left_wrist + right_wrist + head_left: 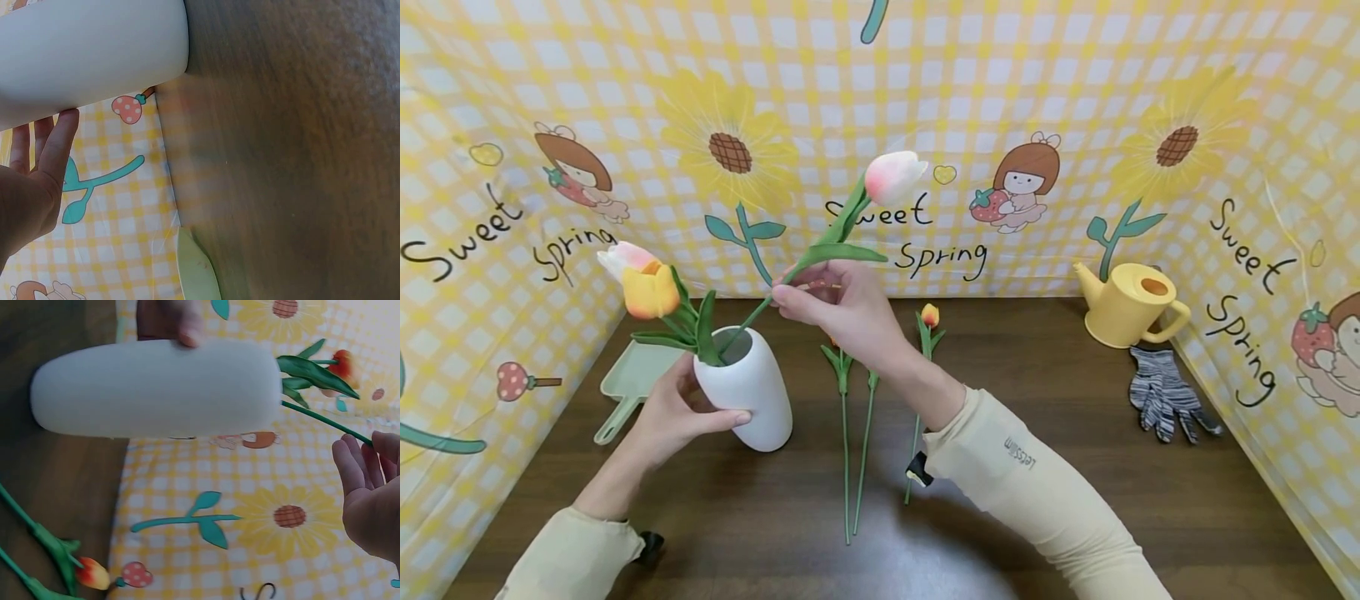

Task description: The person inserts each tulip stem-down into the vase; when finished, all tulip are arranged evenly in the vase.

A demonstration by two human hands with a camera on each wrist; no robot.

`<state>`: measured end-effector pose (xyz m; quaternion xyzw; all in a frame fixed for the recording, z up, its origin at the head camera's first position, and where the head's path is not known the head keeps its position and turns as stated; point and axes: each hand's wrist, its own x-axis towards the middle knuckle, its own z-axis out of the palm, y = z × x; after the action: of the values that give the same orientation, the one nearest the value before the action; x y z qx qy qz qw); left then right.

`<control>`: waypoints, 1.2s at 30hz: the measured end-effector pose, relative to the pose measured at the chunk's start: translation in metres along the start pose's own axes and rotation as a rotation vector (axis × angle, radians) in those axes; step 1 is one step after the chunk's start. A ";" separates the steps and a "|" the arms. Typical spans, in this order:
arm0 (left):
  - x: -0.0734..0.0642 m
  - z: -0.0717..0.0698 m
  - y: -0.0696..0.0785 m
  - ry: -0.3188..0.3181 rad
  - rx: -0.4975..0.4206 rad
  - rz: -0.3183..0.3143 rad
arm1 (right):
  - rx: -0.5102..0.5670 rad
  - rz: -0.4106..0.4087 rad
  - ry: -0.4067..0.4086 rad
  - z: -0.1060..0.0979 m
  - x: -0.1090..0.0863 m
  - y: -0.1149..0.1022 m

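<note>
The right hand is pinching a pink-and-white tulip; from that pinch its long axis is running up between one and two o'clock to the bloom and down between seven and eight, into the white vase's mouth. The vase is leaning toward eleven, sitting at three o'clock from the nearer left hand, which is gripping it.

One yellow watering can, upright, spout leftward, on a dark wood-grain table; one black-and-grey knitted glove lying just in front. One pale green dustpan, left. One yellow gingham backdrop, sunflower-printed, lettered "Sweet Spring".
</note>
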<state>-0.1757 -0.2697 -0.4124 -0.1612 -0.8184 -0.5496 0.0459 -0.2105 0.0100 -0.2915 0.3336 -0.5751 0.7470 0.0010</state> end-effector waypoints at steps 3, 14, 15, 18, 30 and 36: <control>0.000 0.000 0.000 -0.002 -0.002 0.005 | 0.059 0.030 0.031 0.004 -0.002 0.009; -0.001 0.000 0.000 0.002 -0.005 -0.005 | 0.096 0.086 -0.004 0.016 0.004 0.033; -0.001 0.000 0.000 0.002 -0.013 -0.010 | 0.076 0.092 -0.014 0.017 0.005 0.033; -0.002 0.000 0.000 0.005 -0.031 -0.021 | -0.009 0.102 -0.042 0.018 0.008 0.034; 0.000 0.001 -0.002 -0.006 -0.035 0.002 | -0.038 0.091 -0.049 0.022 0.012 0.027; 0.000 0.001 -0.001 -0.001 -0.032 -0.005 | -0.052 0.048 -0.075 0.024 0.014 0.024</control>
<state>-0.1765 -0.2693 -0.4139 -0.1604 -0.8100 -0.5626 0.0415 -0.2188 -0.0244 -0.3022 0.3475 -0.6016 0.7186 -0.0299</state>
